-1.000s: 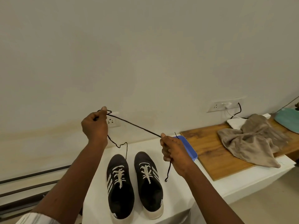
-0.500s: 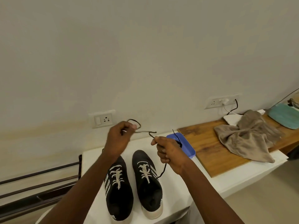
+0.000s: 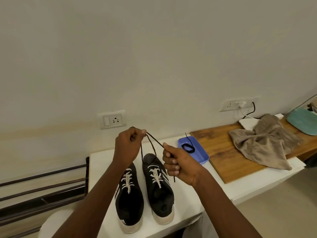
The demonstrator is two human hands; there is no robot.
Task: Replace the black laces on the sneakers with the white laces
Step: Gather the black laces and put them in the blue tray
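Two black sneakers stand side by side on the white table point(image 3: 101, 162), the left sneaker point(image 3: 129, 201) and the right sneaker point(image 3: 158, 191), both threaded with white laces point(image 3: 156, 176). Above their toes I hold a loose black lace point(image 3: 153, 143). My left hand point(image 3: 127, 146) pinches a fold of it between thumb and fingers. My right hand point(image 3: 176, 163) grips the lace in a fist, and one end hangs below it. A second black lace point(image 3: 188, 146) lies coiled in a blue tray point(image 3: 199, 156).
A wooden board point(image 3: 221, 152) lies on the table to the right, with a crumpled beige cloth point(image 3: 262, 143) on it and a teal object point(image 3: 302, 123) at the far right. Wall sockets point(image 3: 113, 119) sit behind. Dark metal rails point(image 3: 42, 188) run at the left.
My hands have come closer together above the sneakers, folding the black lace that was stretched taut between them. The view has tilted down and the coiled lace in the tray now shows.
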